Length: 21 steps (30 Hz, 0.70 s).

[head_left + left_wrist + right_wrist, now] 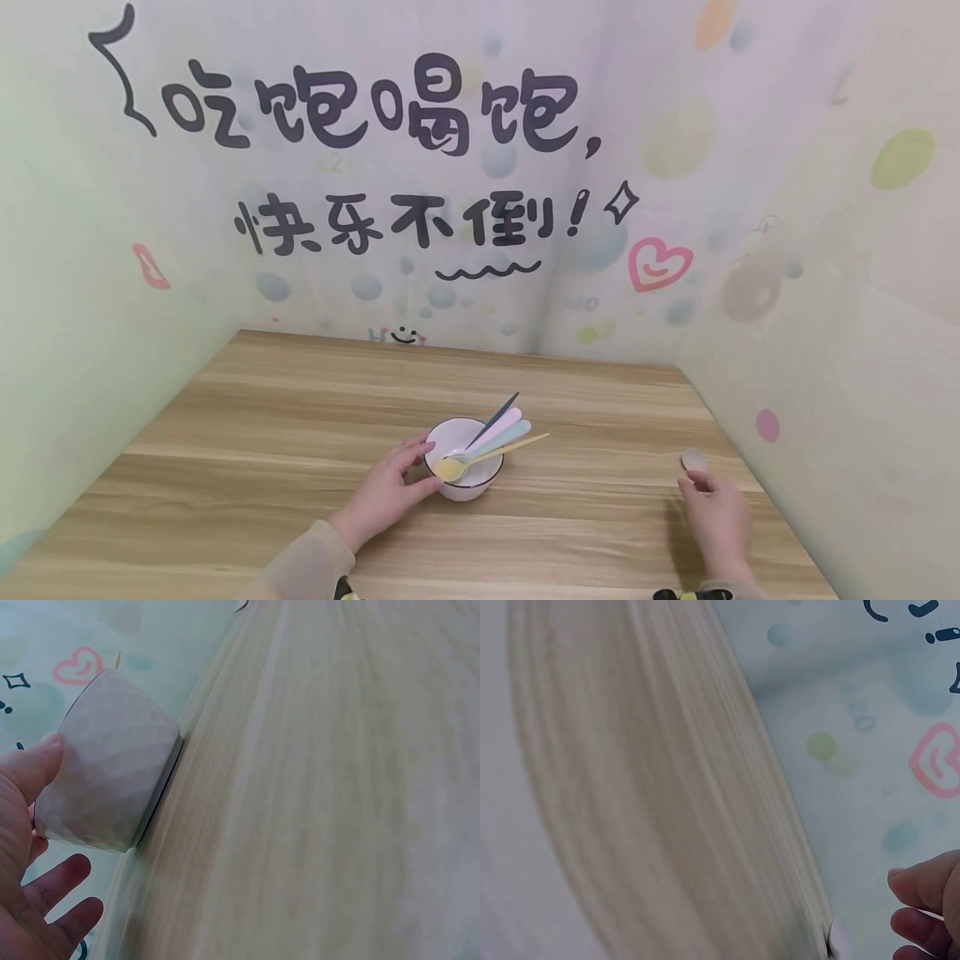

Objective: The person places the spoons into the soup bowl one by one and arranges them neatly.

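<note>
A white bowl (463, 492) with a dark rim and a faceted outside stands mid-table. My left hand (390, 483) grips its left side, thumb at the near rim and fingers at the far rim. Inside lean a yellow spoon (491, 454), a pale blue utensil (513, 432), a pink one (504, 423) and a dark slim one (497, 417), handles to the right. Far right, my right hand (718, 512) hovers with fingertips close to a pale oval spoon head (695, 459). The right wrist view shows the spoon head (840, 938) below the fingers; any handle is hidden.
The wood-grain table (300, 392) meets a back wall (480, 308) with black lettering and coloured spots. Side walls (97, 292) close in at left and right, the right hand being nearest the right one.
</note>
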Motion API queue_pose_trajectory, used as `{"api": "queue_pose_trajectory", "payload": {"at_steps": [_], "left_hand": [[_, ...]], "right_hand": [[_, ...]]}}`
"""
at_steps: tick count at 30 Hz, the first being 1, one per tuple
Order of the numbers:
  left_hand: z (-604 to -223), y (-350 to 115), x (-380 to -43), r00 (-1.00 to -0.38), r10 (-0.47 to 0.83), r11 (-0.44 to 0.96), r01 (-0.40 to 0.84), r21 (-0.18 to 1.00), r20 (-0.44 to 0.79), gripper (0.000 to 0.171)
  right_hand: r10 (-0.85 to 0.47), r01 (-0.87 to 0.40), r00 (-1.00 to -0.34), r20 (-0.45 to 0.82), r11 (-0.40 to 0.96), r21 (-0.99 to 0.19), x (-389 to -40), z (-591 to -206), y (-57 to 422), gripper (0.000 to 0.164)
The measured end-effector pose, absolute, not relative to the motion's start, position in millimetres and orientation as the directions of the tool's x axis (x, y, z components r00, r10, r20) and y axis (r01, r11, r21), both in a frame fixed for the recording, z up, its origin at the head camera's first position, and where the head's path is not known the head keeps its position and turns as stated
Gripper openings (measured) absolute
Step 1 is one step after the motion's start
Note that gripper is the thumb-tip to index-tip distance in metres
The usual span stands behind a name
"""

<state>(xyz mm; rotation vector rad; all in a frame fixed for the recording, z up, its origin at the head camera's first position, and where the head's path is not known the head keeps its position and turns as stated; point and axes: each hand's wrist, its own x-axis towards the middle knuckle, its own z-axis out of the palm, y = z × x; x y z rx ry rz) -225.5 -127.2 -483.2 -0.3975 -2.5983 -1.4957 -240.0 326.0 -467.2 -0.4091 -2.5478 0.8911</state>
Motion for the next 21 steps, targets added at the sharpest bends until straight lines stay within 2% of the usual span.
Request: {"api": "queue_pose_trajectory", "payload": {"at_steps": [9,21], "left_hand": [[-483,-127,-225,-0.960,0.161,0.468,0.280,0.839,0.230,0.057],[-483,-126,-225,-0.960,0.157,0.471,0.281,0.837,0.233,0.057]], "right_hand": [[0.483,0.206,-0.840,0.246,0.705,-0.678,-238,-469,334,0.035],[0.526,0.272,-0.832,0.177,0.665,-0.696,-234,-475,340,0.043]]}}
